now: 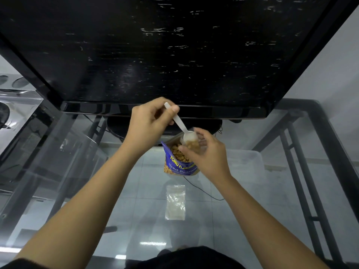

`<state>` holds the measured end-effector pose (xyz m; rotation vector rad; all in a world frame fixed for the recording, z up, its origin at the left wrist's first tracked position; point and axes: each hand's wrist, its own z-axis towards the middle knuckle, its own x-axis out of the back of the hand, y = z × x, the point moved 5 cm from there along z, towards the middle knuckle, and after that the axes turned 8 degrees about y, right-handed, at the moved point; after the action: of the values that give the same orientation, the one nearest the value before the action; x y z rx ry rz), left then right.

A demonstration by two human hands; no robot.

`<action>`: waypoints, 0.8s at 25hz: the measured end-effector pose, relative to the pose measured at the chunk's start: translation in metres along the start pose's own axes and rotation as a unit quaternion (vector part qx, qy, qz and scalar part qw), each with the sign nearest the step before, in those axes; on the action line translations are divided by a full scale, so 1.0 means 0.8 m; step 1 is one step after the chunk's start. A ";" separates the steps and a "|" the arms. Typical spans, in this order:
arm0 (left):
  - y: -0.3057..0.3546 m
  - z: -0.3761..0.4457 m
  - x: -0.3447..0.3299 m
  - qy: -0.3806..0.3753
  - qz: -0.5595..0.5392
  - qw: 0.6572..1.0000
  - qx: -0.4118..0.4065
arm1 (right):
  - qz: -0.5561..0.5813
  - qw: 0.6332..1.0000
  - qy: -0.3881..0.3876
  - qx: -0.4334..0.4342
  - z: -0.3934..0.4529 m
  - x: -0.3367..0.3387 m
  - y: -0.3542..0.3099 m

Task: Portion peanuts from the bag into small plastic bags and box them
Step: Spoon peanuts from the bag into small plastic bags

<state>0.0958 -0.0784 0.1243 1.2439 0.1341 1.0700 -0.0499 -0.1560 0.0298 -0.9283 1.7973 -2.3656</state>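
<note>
The peanut bag (175,162) is blue with yellow lettering, standing open at frame centre on the glass tabletop (77,191), peanuts showing at the mouth. Right above it the left hand (149,121) has its fingers pinched on a white plastic spoon (181,125), bowl tipped into a small clear bag (196,144) that the right hand (209,158) grips. Another small plastic bag (175,202) lies flat lower down, a clear box (246,162) sits to the right, and a big black monitor (165,51) fills the top
</note>
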 end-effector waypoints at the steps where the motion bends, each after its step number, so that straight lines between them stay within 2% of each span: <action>1: 0.014 -0.001 0.002 -0.005 0.021 0.999 -0.050 | 0.053 0.998 -0.021 -0.036 -0.002 -0.002 0.002; 4: 0.043 0.000 0.011 -0.014 0.038 0.989 -0.142 | 0.135 0.985 -0.057 -0.086 0.000 -0.003 0.013; 7: 0.042 0.007 0.027 0.025 0.025 0.990 -0.139 | 0.150 0.982 -0.063 -0.098 0.005 0.003 0.021; 10: -0.012 0.015 0.040 0.107 -0.074 0.991 0.002 | 0.180 0.973 -0.045 -0.135 0.008 0.013 0.030; 11: -0.036 0.013 0.036 0.117 -0.104 0.985 0.066 | 0.199 0.968 -0.039 -0.150 0.006 0.017 0.032; 13: -0.076 -0.006 0.012 0.089 -0.117 0.973 0.179 | 0.219 0.961 -0.021 -0.170 0.001 0.028 0.035; 15: -0.105 -0.033 -0.016 0.043 -0.058 0.969 0.236 | 0.229 0.956 -0.005 -0.181 -0.006 0.037 0.037; 20: -0.115 -0.068 -0.027 0.036 0.100 0.952 0.289 | 0.252 0.944 0.023 -0.212 -0.032 0.059 0.037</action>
<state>0.1045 -0.0497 0.0196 1.7717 0.4054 1.3037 -0.1101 -0.1613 0.0198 -0.3523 2.2717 -1.7399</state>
